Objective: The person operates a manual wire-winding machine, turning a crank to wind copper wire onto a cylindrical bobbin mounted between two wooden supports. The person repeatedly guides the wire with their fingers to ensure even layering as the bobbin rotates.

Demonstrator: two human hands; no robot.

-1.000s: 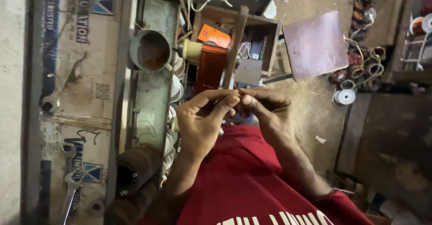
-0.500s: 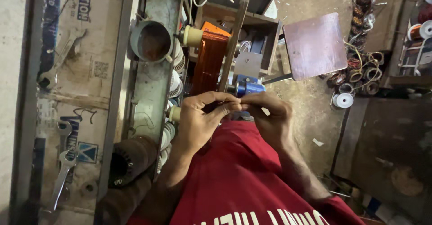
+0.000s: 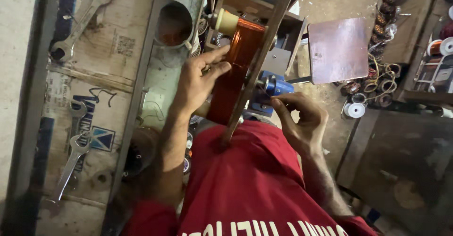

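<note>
An orange-brown copper wire coil (image 3: 236, 71), wound on a former with a cream end cap (image 3: 226, 21), sits on a winding machine behind a slanted metal bar (image 3: 264, 52). My left hand (image 3: 198, 82) lies against the coil's left side. Its fingers are stretched out and the fingertips and thumb touch the copper. My right hand (image 3: 304, 118) is curled to the right of the bar. Its index fingertip sits against the blue machine part (image 3: 276, 86). Whether it grips anything is hidden. My red shirt (image 3: 255, 189) fills the lower middle.
Two spanners (image 3: 71, 160) (image 3: 75, 26) lie on the cardboard-covered bench at the left. A round metal cup (image 3: 173, 23) stands by the machine. A reddish square plate (image 3: 337, 49), wire coils (image 3: 380, 82) and a white spool (image 3: 355, 109) are on the floor at the right.
Both hands were pinched together in front of my chest. They have since parted: the left reached up onto the copper coil, the right moved beside the blue part. The view has drawn closer.
</note>
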